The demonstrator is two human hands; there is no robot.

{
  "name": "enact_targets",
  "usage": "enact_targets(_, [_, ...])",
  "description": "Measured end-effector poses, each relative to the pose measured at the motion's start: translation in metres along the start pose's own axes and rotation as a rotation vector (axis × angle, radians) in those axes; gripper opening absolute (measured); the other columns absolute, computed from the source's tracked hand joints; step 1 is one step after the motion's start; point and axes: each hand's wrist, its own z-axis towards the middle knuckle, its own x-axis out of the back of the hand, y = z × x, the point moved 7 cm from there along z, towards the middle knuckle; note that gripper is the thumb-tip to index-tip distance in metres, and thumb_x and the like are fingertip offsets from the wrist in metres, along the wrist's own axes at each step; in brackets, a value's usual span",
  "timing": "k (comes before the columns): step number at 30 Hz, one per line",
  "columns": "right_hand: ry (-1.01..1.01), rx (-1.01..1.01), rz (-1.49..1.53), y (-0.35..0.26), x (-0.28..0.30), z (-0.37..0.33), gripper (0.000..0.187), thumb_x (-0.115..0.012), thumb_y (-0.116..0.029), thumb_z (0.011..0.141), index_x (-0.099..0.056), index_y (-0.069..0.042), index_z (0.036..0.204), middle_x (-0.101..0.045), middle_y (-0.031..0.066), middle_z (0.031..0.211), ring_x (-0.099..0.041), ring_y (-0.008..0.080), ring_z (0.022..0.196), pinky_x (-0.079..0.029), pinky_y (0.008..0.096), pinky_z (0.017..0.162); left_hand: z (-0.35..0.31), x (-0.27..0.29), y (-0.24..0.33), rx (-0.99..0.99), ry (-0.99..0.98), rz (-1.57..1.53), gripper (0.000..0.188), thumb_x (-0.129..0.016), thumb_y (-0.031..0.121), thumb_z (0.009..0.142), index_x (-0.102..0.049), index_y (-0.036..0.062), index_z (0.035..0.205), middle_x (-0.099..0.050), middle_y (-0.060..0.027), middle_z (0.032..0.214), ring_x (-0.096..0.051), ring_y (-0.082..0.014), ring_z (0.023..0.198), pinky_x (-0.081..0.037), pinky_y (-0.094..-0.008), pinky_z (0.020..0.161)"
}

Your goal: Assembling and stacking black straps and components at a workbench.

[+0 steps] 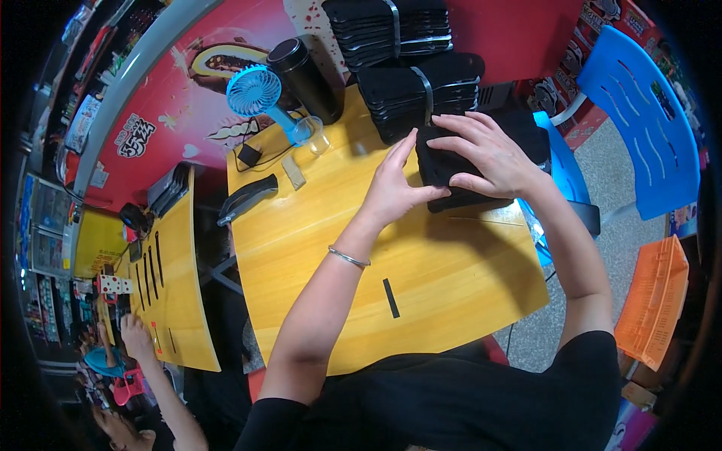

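A stack of flat black pieces [442, 167], fabric-like, lies at the table's far right edge; their exact kind cannot be made out. Against its left side rests my left hand [392, 186], thumb and fingers stretched apart, a silver bangle on the wrist. My right hand [489, 156] lies over the top with its fingers spread. Just beyond are a bundle of similar black pieces [414, 90] held by a pale band and a second banded bundle [368, 30] behind it. A short black strip [391, 298] lies alone on the yellow wooden table [301, 255] near my body.
A blue handheld fan [256, 90], black bottle [307, 79], clear cup [310, 135], and dark pouch [248, 198] stand or lie at the back left. Right are a blue chair [639, 113] and orange basket [653, 301]. Another person's hand [138, 338] is over the left table [177, 301].
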Motion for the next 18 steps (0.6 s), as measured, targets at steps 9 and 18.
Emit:
enact_targets(9, [-0.034, -0.015, -0.060, 0.001, -0.007, -0.001, 0.058, -0.057, -0.042, 0.084, -0.045, -0.012, 0.133, -0.041, 0.0145, 0.139, -0.039, 0.0279, 0.129, -0.025, 0.0446, 0.109, 0.000, -0.001, 0.005, 0.045, -0.048, 0.065, 0.111, -0.089, 0.025, 0.055, -0.026, -0.0021, 0.142, -0.033, -0.0203, 0.143, -0.033, -0.0288, 0.134, -0.028, -0.0371, 0.110])
enact_targets(18, [0.085, -0.017, -0.041, 0.000, 0.015, -0.007, 0.074, -0.063, -0.049, 0.079, -0.042, -0.006, 0.135, -0.043, 0.0142, 0.138, -0.041, 0.0283, 0.127, -0.028, 0.0442, 0.107, 0.003, -0.002, 0.036, -0.096, -0.020, 0.240, 0.118, -0.089, 0.038, 0.052, -0.024, 0.0011, 0.143, -0.028, -0.0200, 0.147, -0.026, -0.0324, 0.138, -0.026, -0.0384, 0.111])
